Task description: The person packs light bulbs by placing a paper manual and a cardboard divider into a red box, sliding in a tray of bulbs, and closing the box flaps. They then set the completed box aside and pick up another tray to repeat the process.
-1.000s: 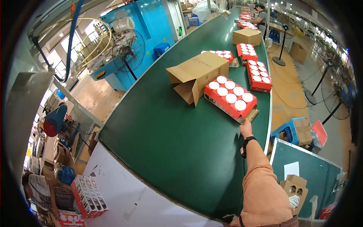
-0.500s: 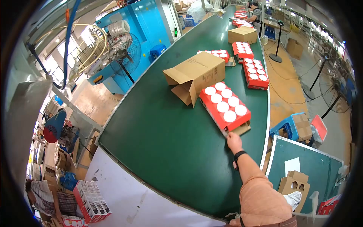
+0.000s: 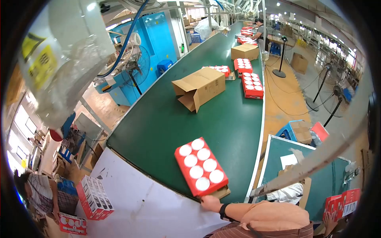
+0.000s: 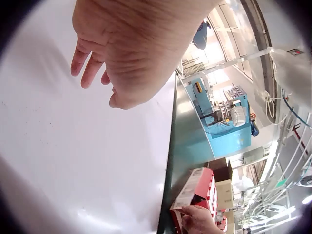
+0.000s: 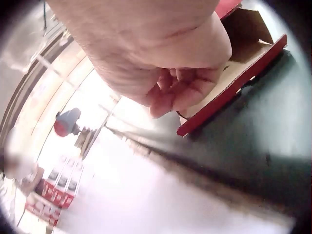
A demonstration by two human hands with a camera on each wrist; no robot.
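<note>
My right hand (image 3: 212,203) pinches the open near end of a red carton (image 3: 198,162) with white round tops showing through its upper face. In the right wrist view, the fingers of the right hand (image 5: 180,87) curl at the edge of an open red-and-brown cardboard flap (image 5: 229,92). The carton lies on the green belt near its white-surfaced edge. Over the white surface (image 4: 87,156), in the left wrist view, my left hand (image 4: 131,58) hangs with loose fingers and nothing in it; the head view does not show it.
An open brown cardboard box (image 3: 204,87) lies on the green belt (image 3: 151,135), with several red cartons (image 3: 252,85) beyond it. Left, a person (image 3: 41,194) handles red boxes. At right, another hand (image 3: 329,222) touches a red box (image 3: 343,204) beside a green side table (image 3: 274,152).
My right hand has drawn the red carton along the belt toward me and to the left, away from the brown box. The head view has shifted too.
</note>
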